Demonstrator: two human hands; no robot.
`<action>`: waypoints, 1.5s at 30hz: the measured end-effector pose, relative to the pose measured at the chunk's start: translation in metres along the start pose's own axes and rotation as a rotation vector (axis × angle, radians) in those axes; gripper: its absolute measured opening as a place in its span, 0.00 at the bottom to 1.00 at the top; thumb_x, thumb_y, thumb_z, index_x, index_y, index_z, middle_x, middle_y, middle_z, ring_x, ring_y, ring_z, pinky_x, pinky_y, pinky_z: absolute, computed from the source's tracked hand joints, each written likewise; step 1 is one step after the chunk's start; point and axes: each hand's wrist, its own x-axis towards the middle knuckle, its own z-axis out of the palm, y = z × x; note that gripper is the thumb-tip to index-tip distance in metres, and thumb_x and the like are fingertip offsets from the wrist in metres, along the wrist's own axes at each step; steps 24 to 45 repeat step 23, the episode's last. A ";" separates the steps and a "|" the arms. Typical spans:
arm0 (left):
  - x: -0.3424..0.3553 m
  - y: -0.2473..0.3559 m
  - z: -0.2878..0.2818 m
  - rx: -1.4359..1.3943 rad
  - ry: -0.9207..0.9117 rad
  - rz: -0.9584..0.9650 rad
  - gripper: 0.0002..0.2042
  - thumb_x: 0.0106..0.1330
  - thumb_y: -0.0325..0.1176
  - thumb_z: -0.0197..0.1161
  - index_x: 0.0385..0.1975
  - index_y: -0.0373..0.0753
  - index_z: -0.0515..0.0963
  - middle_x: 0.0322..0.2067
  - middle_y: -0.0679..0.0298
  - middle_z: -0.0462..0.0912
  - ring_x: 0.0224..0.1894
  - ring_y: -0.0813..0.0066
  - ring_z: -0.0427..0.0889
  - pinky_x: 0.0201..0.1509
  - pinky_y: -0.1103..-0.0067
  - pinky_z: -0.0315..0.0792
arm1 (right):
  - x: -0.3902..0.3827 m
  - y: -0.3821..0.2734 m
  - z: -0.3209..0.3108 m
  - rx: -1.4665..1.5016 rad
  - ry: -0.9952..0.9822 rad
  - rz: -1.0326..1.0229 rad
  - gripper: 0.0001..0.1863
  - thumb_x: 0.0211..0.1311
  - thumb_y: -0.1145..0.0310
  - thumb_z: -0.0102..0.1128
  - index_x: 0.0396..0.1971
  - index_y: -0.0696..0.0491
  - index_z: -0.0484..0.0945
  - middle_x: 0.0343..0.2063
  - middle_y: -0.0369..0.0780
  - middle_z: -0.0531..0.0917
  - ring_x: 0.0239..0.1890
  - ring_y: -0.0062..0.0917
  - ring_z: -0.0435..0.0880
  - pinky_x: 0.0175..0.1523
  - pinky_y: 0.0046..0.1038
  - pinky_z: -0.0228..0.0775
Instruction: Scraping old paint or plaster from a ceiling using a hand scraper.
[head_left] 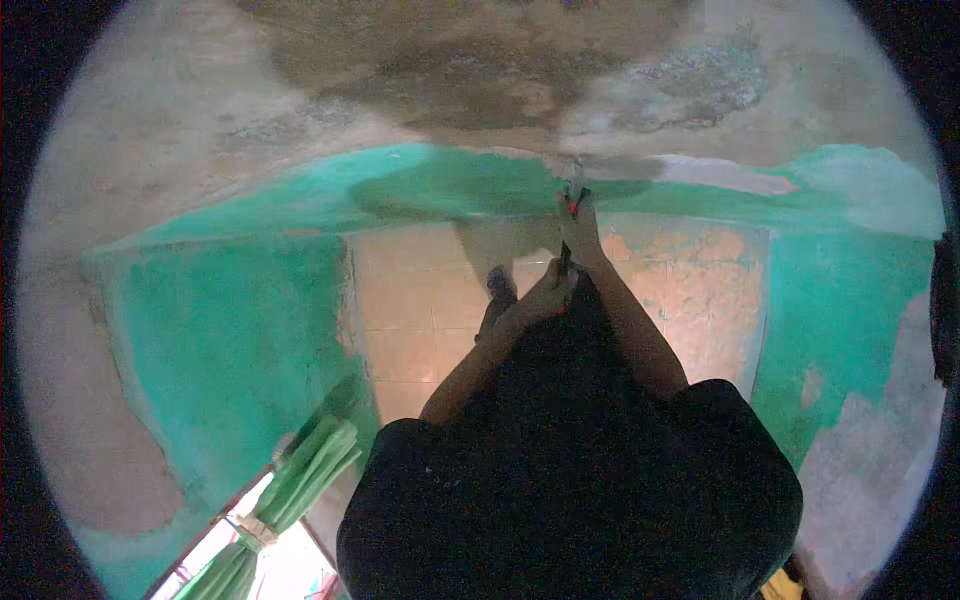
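Both my hands are on a scraper (577,171) with a greyish flat blade, a small red part and a dark handle. My right hand (583,226) is closed round it just below the blade. Lower down, my left hand (547,289) is closed on the dark end of what looks like the same handle; the fingers partly hide it. The blade meets the wall ahead at the ragged upper edge of the green paint (450,185), beside bare grey plaster (350,60). Whether the blade presses on the wall or only hovers is hard to tell.
Green-painted walls (230,330) flank me left and right, with bare patches. Underfoot is a tan tiled floor (400,300), marked with pale flakes on the right. A tied green curtain (310,465) hangs by a bright window at lower left. One foot (498,285) shows below.
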 end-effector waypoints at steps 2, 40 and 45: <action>-0.002 -0.004 0.018 -0.387 -0.028 0.187 0.16 0.62 0.41 0.42 0.43 0.36 0.57 0.15 0.69 0.63 0.13 0.83 0.63 0.15 0.86 0.59 | -0.003 -0.005 -0.011 -0.083 -0.037 -0.083 0.21 0.55 0.50 0.45 0.27 0.57 0.66 0.19 0.41 0.69 0.21 0.30 0.67 0.29 0.32 0.60; -0.012 0.132 0.135 -0.879 0.807 0.448 0.08 0.59 0.34 0.50 0.36 0.40 0.64 0.18 0.71 0.67 0.18 0.83 0.68 0.19 0.86 0.63 | -0.128 -0.055 -0.209 0.033 -0.899 0.295 0.32 0.59 0.46 0.30 0.56 0.55 0.47 0.53 0.44 0.58 0.55 0.24 0.55 0.58 0.25 0.45; -0.012 0.132 0.135 -0.879 0.807 0.448 0.08 0.59 0.34 0.50 0.36 0.40 0.64 0.18 0.71 0.67 0.18 0.83 0.68 0.19 0.86 0.63 | -0.128 -0.055 -0.209 0.033 -0.899 0.295 0.32 0.59 0.46 0.30 0.56 0.55 0.47 0.53 0.44 0.58 0.55 0.24 0.55 0.58 0.25 0.45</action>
